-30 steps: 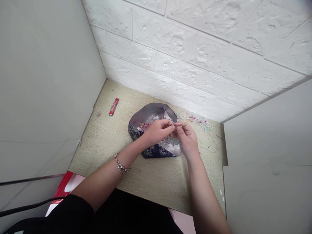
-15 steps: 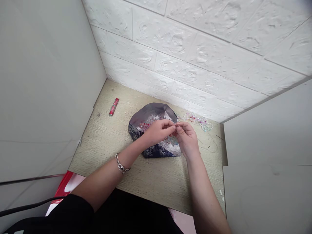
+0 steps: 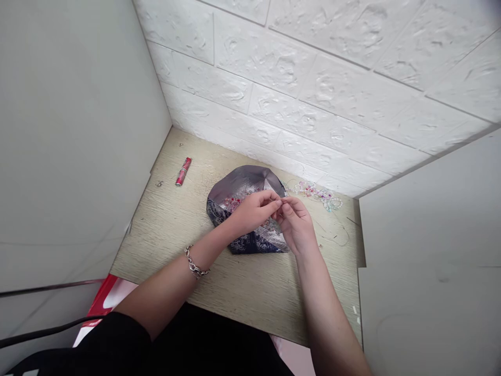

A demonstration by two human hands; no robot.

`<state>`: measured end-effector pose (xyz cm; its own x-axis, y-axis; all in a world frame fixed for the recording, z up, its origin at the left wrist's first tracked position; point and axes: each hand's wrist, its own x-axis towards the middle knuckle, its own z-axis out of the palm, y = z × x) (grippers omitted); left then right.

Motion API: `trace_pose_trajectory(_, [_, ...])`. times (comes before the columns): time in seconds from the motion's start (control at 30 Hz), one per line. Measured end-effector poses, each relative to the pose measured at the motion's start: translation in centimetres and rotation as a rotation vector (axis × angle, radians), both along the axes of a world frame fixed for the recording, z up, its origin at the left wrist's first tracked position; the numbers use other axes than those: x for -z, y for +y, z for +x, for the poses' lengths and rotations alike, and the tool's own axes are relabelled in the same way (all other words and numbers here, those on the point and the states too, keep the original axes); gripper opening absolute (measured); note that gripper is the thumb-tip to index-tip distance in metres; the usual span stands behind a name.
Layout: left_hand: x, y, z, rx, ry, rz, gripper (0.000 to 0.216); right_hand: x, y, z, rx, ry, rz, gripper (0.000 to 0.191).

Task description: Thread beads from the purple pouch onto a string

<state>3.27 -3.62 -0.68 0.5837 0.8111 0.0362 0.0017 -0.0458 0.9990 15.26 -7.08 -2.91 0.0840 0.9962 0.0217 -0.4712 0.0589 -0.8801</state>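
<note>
Both hands (image 3: 276, 211) just above bead pouch (image 3: 238, 190)

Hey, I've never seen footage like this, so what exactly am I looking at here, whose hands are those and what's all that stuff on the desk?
There is no machine here. The picture comes from a camera worn on a person's head, looking down at their own two bare hands. The left hand, with a chain bracelet on its wrist, and the right hand meet fingertip to fingertip, pinching something too small to make out. They work just above a dark patterned fabric pouch, open on the wooden desk, with small colourful beads inside. Behind the hands, near the white brick wall, lies a beaded piece. At the far left lie a small red tube and a tiny metal bit.
</note>
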Motion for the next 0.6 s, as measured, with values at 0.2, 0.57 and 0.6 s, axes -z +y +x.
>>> trace_pose_trajectory(0.2, [0.04, -0.02, 0.06, -0.013, -0.010, -0.016, 0.017, 0.25, 0.10, -0.13, 0.012, 0.004, 0.000, 0.010])
trace_pose_trajectory(0.57, [0.78, 0.48, -0.03, -0.002, -0.141, -0.246, 0.022, -0.04, -0.17, 0.01, 0.259, -0.530, 0.072, 0.010])
trace_pose_trajectory(0.6, [0.81, 0.47, -0.06, 0.001, -0.154, -0.262, 0.022, -0.07, -0.21, 0.02, 0.283, -0.572, 0.075, 0.010])
